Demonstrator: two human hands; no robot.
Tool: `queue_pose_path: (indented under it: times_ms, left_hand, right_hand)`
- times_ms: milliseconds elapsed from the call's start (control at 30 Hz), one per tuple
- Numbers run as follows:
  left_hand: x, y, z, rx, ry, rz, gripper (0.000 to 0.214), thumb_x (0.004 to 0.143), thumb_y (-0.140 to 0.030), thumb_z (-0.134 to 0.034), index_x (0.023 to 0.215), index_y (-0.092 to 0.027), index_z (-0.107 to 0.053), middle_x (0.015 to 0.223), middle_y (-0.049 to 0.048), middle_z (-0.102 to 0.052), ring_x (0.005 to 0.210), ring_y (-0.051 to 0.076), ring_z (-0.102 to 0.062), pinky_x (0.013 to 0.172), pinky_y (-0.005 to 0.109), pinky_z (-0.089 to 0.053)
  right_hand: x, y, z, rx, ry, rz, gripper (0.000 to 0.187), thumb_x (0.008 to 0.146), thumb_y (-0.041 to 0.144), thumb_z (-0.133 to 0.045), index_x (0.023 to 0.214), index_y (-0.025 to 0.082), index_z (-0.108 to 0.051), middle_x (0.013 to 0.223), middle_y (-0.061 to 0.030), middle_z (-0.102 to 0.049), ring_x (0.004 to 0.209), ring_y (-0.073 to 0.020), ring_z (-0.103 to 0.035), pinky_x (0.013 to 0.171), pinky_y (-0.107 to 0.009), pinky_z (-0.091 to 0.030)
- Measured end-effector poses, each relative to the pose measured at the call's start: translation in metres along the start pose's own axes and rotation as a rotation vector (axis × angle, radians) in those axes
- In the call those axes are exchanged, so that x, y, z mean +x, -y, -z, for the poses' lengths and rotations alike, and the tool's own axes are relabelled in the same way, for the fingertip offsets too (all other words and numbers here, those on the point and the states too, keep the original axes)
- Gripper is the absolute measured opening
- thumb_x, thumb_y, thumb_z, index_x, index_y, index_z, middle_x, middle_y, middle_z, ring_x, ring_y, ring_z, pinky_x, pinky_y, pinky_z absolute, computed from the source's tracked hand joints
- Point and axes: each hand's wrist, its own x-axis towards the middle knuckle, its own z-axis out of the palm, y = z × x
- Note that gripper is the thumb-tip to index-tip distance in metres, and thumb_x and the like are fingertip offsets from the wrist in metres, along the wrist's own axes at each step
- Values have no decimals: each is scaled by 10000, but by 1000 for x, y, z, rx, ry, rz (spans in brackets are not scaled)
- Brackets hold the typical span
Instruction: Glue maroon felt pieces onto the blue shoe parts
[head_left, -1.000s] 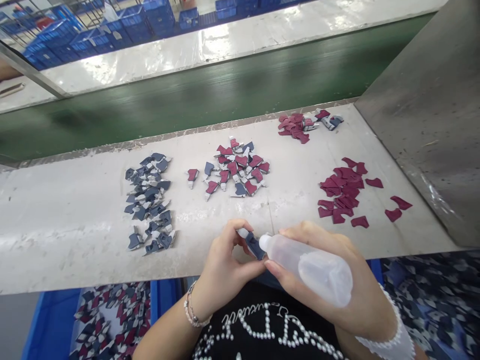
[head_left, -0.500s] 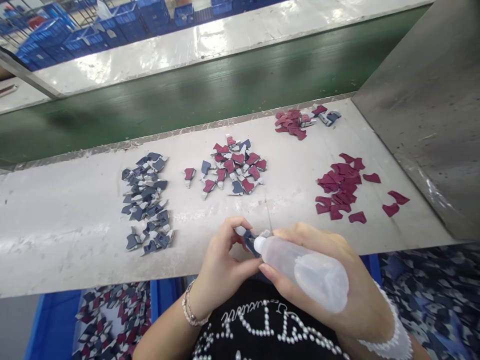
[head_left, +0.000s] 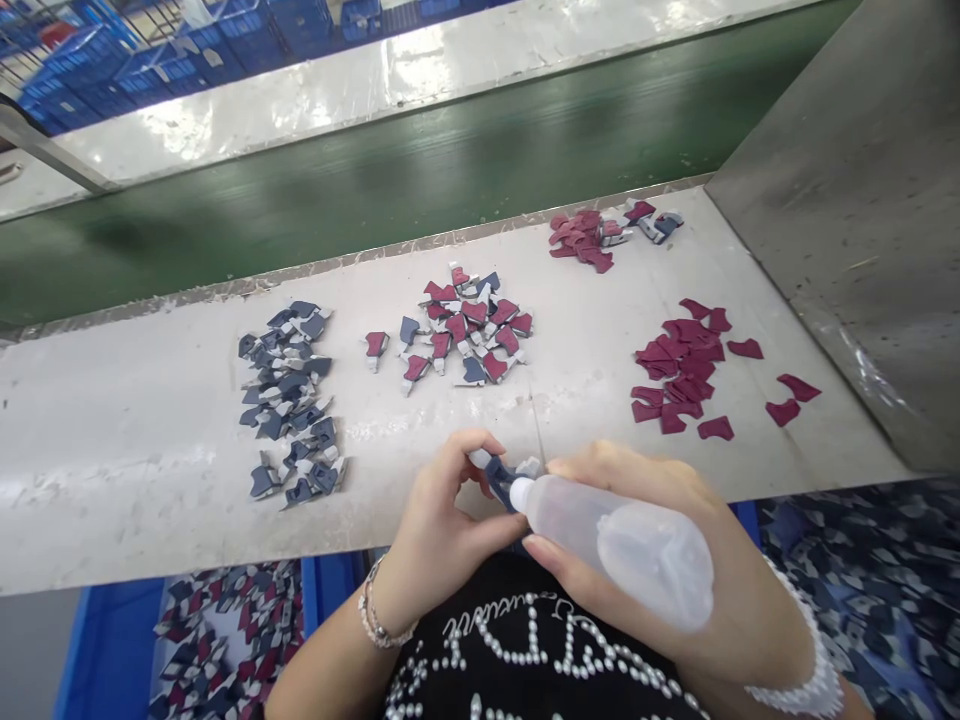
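Between thumb and fingers, my left hand (head_left: 450, 510) grips a small dark-blue and grey plastic part (head_left: 496, 474) above the table's front edge. My right hand (head_left: 660, 530) is wrapped round a translucent squeeze bottle (head_left: 622, 545), tilted so that its white tip points at the part. The tip meets or nearly meets the part; exact contact cannot be made out. Beyond my hands lies a pile of grey parts with maroon or blue faces (head_left: 474, 312). Loose maroon pieces (head_left: 679, 362) are scattered to the right.
Blue-grey parts (head_left: 289, 385) form a column on the left of the metal table (head_left: 150, 420). More maroon pieces (head_left: 581, 238) lie at the back. A steel panel (head_left: 862, 230) bounds the right side. Blue bins (head_left: 105, 640) filled with parts stand below the front edge.
The bottle and my right hand have shifted slightly right and down, with the tip still at the part. My left hand has hardly moved. The view has shifted a little.
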Motion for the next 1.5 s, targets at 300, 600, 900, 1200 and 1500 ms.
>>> queue_pose_path:
  times_ms: [300,600,900,1200,1500]
  left_hand:
    - [1,-2,2,29,10,-4,502,727,-88,-795,1105,-290,-534,923,-13,-617,809,157,-583,752,276,-497]
    - [1,-3,3,86,-32,7,473,733,-135,-807,1092,-278,-534,893,-18,-634,773,149,-578,733,277,-500]
    - [-2,-4,5,206,-35,-58,461,759,-185,-811,1113,-283,-532,888,-18,-630,752,142,-568,715,266,-492]
    - [-1,-6,5,329,-128,-121,422,780,-229,-806,1105,-267,-539,895,-13,-657,751,145,-617,698,261,-503]
    - [-1,-5,6,322,-129,-125,437,765,-215,-813,1102,-267,-540,888,-27,-653,763,133,-613,703,244,-498]
  right_hand:
    - [-1,2,3,-11,1,7,127,867,269,-667,860,247,-542,673,65,-575,536,-109,-575,505,-256,-460]
    - [-6,4,9,-122,61,56,144,882,282,-669,867,266,-527,697,64,-632,585,-132,-645,531,-279,-483]
    - [-6,5,7,-133,43,46,112,894,299,-655,914,259,-553,704,52,-636,581,-151,-652,518,-301,-472]
    - [-2,6,16,-72,-4,56,149,881,211,-670,863,262,-531,651,75,-587,495,-106,-594,478,-254,-466]
    - [0,6,14,-90,-5,65,150,870,210,-669,824,257,-534,663,63,-610,525,-126,-625,499,-255,-491]
